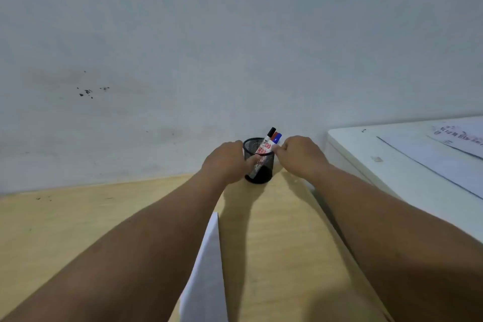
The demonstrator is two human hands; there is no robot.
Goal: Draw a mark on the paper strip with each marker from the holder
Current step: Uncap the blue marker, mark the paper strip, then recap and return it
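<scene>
While both hands bracket the mesh holder (pixel 258 162) at the wall end of the desk, left hand (pixel 226 161) curls around its left side, steadying it. Right hand (pixel 298 153) pinches at the rim's right, fingertips touching the markers (pixel 269 141) (grip unclear). Markers lean up and right, toward the right hand, which is nearer. Paper strip (pixel 207 264) lies well short of the holder, between the forearms.
</scene>
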